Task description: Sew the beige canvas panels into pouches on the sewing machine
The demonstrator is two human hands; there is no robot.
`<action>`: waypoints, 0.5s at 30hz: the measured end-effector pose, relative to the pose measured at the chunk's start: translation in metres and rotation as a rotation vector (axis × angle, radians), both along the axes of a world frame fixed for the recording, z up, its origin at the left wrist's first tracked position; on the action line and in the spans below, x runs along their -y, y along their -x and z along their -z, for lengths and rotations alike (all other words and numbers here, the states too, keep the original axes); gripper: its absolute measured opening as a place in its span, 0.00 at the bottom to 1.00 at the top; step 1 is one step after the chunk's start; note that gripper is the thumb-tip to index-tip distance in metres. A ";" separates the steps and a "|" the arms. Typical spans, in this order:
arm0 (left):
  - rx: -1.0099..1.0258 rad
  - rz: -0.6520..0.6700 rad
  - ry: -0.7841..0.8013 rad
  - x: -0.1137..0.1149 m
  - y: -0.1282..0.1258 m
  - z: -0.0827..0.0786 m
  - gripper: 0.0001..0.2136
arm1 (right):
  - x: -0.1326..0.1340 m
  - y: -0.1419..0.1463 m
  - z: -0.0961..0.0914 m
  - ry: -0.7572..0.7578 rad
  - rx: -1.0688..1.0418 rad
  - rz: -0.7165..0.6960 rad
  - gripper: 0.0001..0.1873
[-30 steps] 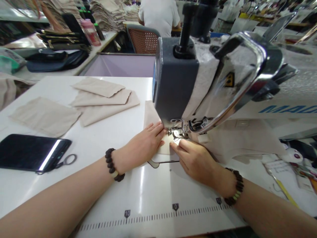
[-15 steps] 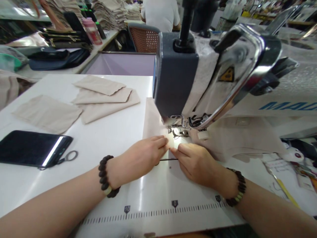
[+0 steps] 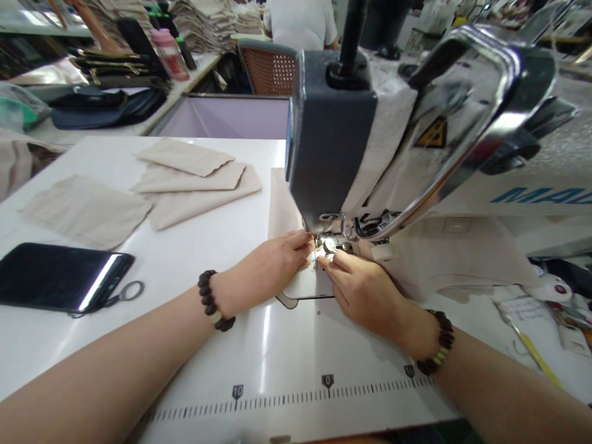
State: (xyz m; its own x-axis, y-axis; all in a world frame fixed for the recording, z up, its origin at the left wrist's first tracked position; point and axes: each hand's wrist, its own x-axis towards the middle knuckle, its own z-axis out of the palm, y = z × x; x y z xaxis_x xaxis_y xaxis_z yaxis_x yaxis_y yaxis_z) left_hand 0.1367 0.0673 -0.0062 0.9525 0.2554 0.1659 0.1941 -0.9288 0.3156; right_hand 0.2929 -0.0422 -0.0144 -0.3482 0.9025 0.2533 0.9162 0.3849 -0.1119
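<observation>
A strip of beige fabric (image 3: 280, 200) lies under the sewing machine (image 3: 330, 132), left of its presser foot. My left hand (image 3: 282, 259) is closed at the fabric's near end, fingertips just left of the foot; its thumb is partly hidden. My right hand (image 3: 365, 287) rests on the metal needle plate (image 3: 308, 287) with fingers curled together, the index fingertip just in front of the needle area. Whatever is between its fingers is too small to make out. More beige fabric (image 3: 472, 259) spreads under the machine arm, right of my right hand.
Cut fabric pieces (image 3: 198, 194) lie on the white table at the left. Nearer are a phone (image 3: 60, 277) and a metal ring handle (image 3: 132, 290). Paper and a yellow tool (image 3: 539, 361) lie at right. Behind, a person in white (image 3: 300, 24) sits by a wicker chair (image 3: 271, 71).
My left hand has moved forward, closer to the presser foot, and the fabric's near end went with it. My right hand has shifted slightly forward. More of the needle plate now shows.
</observation>
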 end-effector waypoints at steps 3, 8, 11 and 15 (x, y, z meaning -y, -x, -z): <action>-0.007 0.013 -0.060 0.000 -0.001 -0.003 0.05 | 0.000 0.000 0.000 0.006 -0.003 0.001 0.17; -0.006 0.016 -0.129 0.000 -0.002 -0.003 0.05 | 0.000 -0.001 0.001 0.020 0.014 0.003 0.17; 0.035 0.015 -0.141 -0.001 -0.002 -0.002 0.05 | 0.001 -0.001 0.002 0.034 0.013 0.006 0.17; 0.045 0.017 -0.160 -0.002 -0.002 -0.002 0.07 | 0.001 -0.001 0.002 0.024 0.004 0.002 0.17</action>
State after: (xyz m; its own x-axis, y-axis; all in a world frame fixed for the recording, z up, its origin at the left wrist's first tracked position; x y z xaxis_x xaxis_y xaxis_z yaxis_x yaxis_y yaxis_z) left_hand 0.1385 0.0696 -0.0045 0.9471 0.2062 0.2459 0.1669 -0.9710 0.1711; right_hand 0.2940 -0.0430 -0.0167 -0.3471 0.9092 0.2300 0.9174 0.3801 -0.1178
